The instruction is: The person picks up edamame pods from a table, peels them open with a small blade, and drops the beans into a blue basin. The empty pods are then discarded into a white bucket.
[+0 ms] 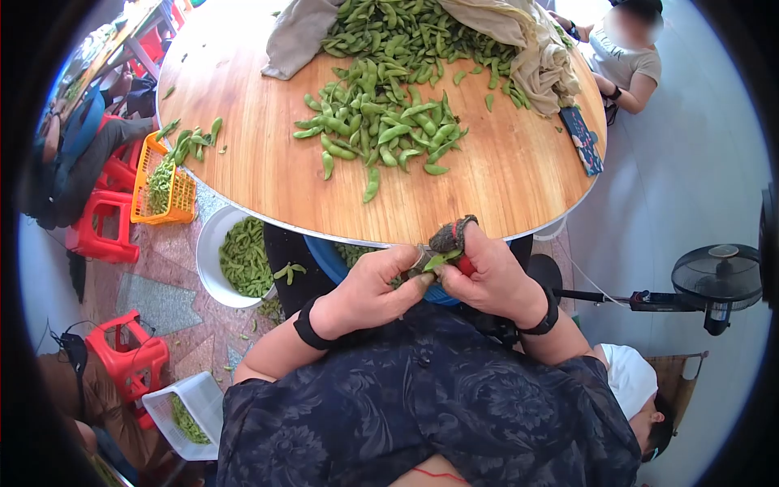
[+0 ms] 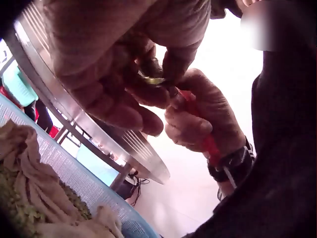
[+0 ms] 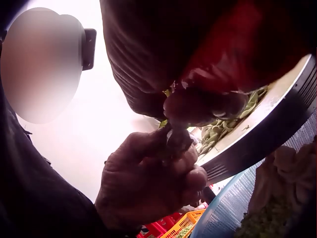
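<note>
Over the table's near edge, my two hands meet at a green soybean pod (image 1: 441, 260). My left hand (image 1: 369, 288) pinches the pod between thumb and fingers. A red-handled tool (image 2: 210, 146) is gripped in my right hand (image 1: 503, 280), its tip end right at the pod; its kind cannot be told. Dark wrapping (image 1: 449, 237) covers a right fingertip. In the right wrist view, the left hand's fingers (image 3: 153, 173) curl close under the right hand. A loose pile of pods (image 1: 381, 122) lies on the round wooden table (image 1: 260, 178) beyond the hands.
A blue basket (image 2: 64, 163) with cloth and shelled beans sits below the hands. To the left stand a white bucket (image 1: 213, 280) of pods, an orange basket (image 1: 166, 213) and red stools (image 1: 105, 231). A fan (image 1: 714, 276) stands right. Other people sit around.
</note>
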A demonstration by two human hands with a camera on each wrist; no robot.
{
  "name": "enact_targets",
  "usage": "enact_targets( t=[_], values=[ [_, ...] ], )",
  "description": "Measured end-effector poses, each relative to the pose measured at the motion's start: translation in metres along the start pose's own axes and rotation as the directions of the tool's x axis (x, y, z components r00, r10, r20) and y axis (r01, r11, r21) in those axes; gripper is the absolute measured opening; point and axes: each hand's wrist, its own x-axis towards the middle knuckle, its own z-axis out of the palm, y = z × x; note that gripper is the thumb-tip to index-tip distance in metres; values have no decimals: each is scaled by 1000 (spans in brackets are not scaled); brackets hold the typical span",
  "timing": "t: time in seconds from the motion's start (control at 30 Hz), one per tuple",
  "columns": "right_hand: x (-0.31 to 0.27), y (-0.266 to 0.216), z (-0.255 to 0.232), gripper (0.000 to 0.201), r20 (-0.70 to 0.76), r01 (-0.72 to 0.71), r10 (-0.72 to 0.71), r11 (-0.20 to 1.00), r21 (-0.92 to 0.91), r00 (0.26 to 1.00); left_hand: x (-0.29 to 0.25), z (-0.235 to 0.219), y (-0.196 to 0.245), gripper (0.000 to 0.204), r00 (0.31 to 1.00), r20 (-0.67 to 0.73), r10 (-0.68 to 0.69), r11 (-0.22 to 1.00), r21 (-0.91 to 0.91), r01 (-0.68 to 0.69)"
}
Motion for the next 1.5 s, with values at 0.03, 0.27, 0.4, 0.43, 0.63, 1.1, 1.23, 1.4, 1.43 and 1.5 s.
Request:
enact_targets(
  t=[0.03, 0.27, 0.4, 0.43, 0.63, 1.1, 1.23, 1.4, 1.43, 1.5],
  values=[
    [0, -2, 0, 21, -6, -5, 5, 1000, -2, 1000, 1, -2, 3, 10, 997, 11, 76, 993, 85, -77],
    [7, -13, -6, 29, 217, 320, -259, 890, -325, 941, -1, -8, 0, 13, 995, 94, -31, 999, 47, 26],
    [5, -6, 1, 32, 153, 262, -219, 891, -371, 964, -8, -18, 19, 16, 975, 217, 44, 993, 94, -66],
    [5, -6, 2, 33, 135, 190, -154, 927, -323, 979, -16, -25, 25, 17, 981, 181, -75, 995, 83, 61],
    [18, 1, -19, 21, 95, 117, -81, 877, -467, 992, -74, -80, 32, 6, 853, -493, -172, 919, 231, 319],
    [89, 28, -28, 17, -3, 159, -210, 747, -646, 978, -43, -56, 44, 13, 937, -349, 22, 830, 529, 177],
    [92, 32, -33, 16, -24, 199, -282, 731, -652, 959, -3, -31, 38, 8, 981, -142, 134, 869, 492, -48],
    [87, 16, -28, 10, 114, 240, -245, 579, -779, 963, 26, -15, 27, 7, 989, -28, 146, 871, 478, -115],
    [88, 14, -26, 10, 154, 284, -268, 557, -780, 951, 29, -14, 27, 8, 994, -39, 104, 872, 484, -72],
    [91, 13, -25, 10, 181, 299, -260, 549, -780, 949, 33, -13, 21, 13, 998, -66, 11, 902, 432, 19]
  ],
)
